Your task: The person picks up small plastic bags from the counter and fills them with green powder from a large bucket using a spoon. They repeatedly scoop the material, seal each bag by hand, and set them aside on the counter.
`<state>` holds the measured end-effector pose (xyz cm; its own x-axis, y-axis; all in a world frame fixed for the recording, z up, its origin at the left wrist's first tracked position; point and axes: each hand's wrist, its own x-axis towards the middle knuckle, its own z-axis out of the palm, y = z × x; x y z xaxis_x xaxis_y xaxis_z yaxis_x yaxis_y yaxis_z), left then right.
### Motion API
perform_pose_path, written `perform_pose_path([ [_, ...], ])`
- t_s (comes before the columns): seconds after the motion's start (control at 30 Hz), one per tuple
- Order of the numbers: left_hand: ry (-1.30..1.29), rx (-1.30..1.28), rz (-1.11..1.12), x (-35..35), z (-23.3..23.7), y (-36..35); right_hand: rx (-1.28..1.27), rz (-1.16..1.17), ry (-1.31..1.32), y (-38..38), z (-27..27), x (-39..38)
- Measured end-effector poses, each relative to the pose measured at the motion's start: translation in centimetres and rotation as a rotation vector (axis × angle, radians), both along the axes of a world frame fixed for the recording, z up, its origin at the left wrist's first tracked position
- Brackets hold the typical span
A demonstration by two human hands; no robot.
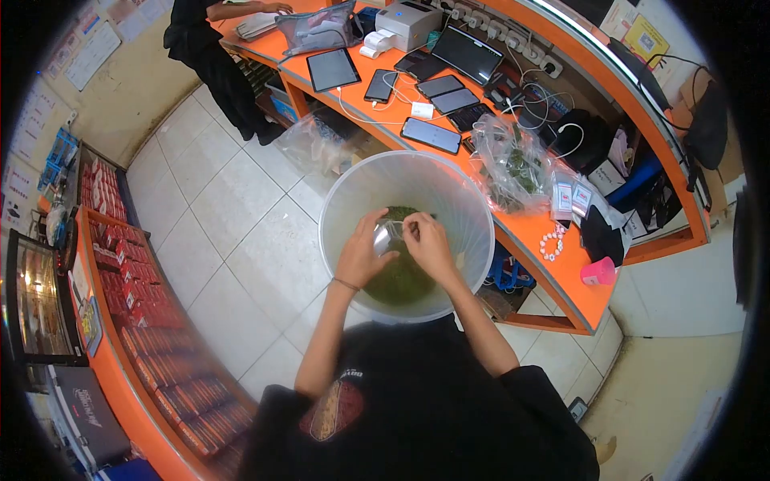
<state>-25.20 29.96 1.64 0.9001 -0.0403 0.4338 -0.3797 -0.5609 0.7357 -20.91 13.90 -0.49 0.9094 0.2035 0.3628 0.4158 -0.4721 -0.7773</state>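
A large translucent white tub [341, 188] stands in front of me, with a mass of green, finely chopped-looking material [399, 280] at its bottom. Over its opening, my left hand [361, 252] is curled around a small clear plastic bag [387, 234]. The fingertips of my right hand [427, 240] pinch the bag's upper edge from the other side. What the bag holds, if anything, is too small to tell.
Along the orange counter [561, 276] lie several phones, a tablet [333, 70], a label printer [407, 24] and a plastic bag of green stuff [513, 164]. A pink cup [597, 272] stands near its corner. Red-packet shelves [128, 272] line the left. Another person [210, 48] stands beyond.
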Motion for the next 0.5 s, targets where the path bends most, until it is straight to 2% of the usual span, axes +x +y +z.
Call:
perform_pose_path([
  [0.03, 0.01, 0.05, -0.016, 0.0, -0.4, 0.2, 0.001, 0.003, -0.006, -0.3, 0.0, 0.4],
  [0.1, 0.026, 0.097, -0.023, 0.2, -0.8, 0.7, -0.138, 0.268, 0.129, -1.6, 0.4, 0.8],
  [0.17, 0.256, -0.125, -0.132, 0.4, -1.1, 0.8, -0.051, 0.297, 0.24, -2.6, 0.9, 0.9],
  [0.23, 0.355, -0.214, -0.116, 0.4, -0.6, 0.9, 0.078, 0.299, 0.454, -2.9, 3.5, 0.6],
  [0.27, 0.456, -0.301, -0.096, 0.3, -0.4, 1.0, 0.076, 0.295, 0.454, -3.0, 3.7, 0.2],
  [0.33, 0.44, -0.383, -0.11, 0.5, -1.0, 1.1, 0.175, 0.338, 0.365, -3.1, 3.8, -0.5],
  [0.37, 0.424, -0.463, -0.122, 0.5, -1.3, 1.1, 0.173, 0.336, 0.366, -3.1, 3.6, -0.8],
  [0.43, 0.392, -0.474, -0.103, 0.5, -1.1, 0.8, 0.196, 0.265, 0.469, -3.0, 3.2, -1.2],
  [0.5, 0.356, -0.482, -0.079, 0.3, -0.4, 0.9, 0.225, 0.242, 0.458, -2.6, 3.3, -1.8],
])
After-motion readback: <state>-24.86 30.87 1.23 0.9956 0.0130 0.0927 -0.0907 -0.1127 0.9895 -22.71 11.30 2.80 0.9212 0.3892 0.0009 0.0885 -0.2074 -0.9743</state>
